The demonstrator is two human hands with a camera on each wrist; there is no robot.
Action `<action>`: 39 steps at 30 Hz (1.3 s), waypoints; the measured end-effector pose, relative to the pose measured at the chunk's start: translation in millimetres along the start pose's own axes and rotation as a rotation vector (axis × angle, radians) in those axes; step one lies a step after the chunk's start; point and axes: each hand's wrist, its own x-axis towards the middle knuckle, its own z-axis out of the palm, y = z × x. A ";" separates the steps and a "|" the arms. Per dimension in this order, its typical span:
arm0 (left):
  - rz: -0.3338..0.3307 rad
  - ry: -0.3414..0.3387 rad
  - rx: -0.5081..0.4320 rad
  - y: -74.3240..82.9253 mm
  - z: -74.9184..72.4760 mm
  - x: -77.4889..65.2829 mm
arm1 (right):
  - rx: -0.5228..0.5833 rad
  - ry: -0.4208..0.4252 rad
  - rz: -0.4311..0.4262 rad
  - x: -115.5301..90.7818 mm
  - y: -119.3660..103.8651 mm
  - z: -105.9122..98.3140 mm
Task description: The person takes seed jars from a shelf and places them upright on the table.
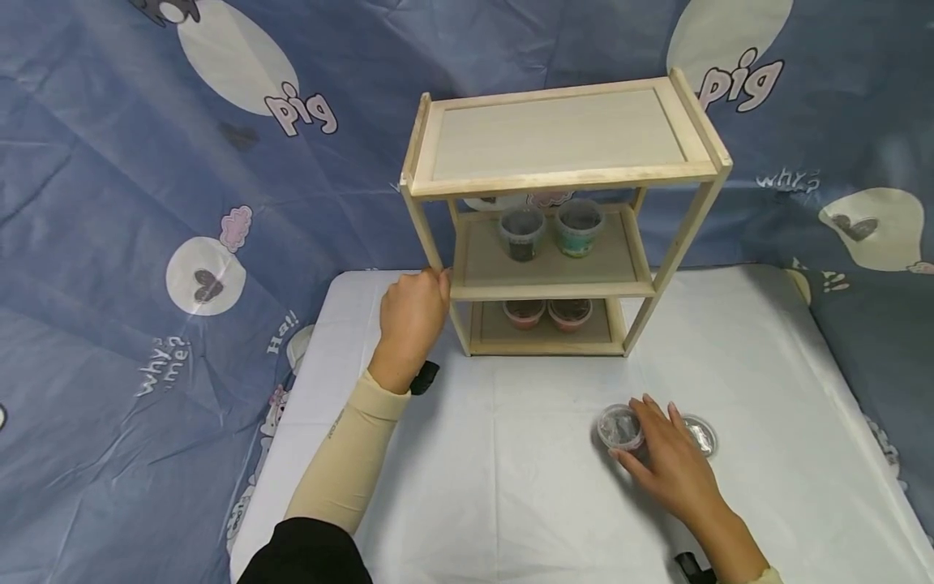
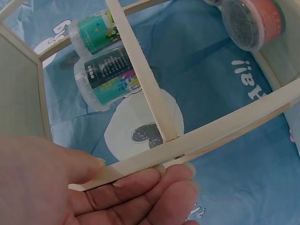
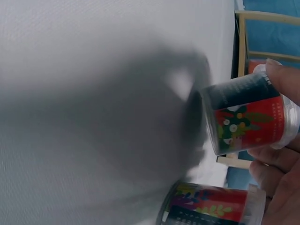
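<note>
My left hand (image 1: 412, 320) grips the front left post (image 2: 225, 126) of a light wooden three-tier shelf (image 1: 562, 185), thumb on one side and fingers on the other. Down on the right, my right hand (image 1: 674, 466) holds a small clear-lidded plastic tub (image 1: 619, 426) between thumb and fingers. Its red and dark label, printed with leaves, shows in the right wrist view. A second red-labelled tub (image 3: 211, 204) stands close by on the white cloth, partly covered by the right hand in the head view.
Two green-labelled tubs (image 1: 576, 229) sit on the middle tier. On the bottom tier are two reddish tubs (image 1: 569, 316), partly hidden by the tier above. White cloth (image 1: 540, 487) covers the table, and a blue patterned curtain (image 1: 109, 243) hangs behind and beside it.
</note>
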 end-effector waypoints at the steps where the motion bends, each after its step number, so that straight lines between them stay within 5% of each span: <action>1: 0.000 -0.005 0.000 0.0 0.0 -0.3 | -0.001 -0.004 -0.002 -0.7 0.0 -0.7; 39: -0.003 -0.017 0.000 0.4 0.9 -0.5 | -0.036 -0.061 0.003 -14.0 16.2 -21.6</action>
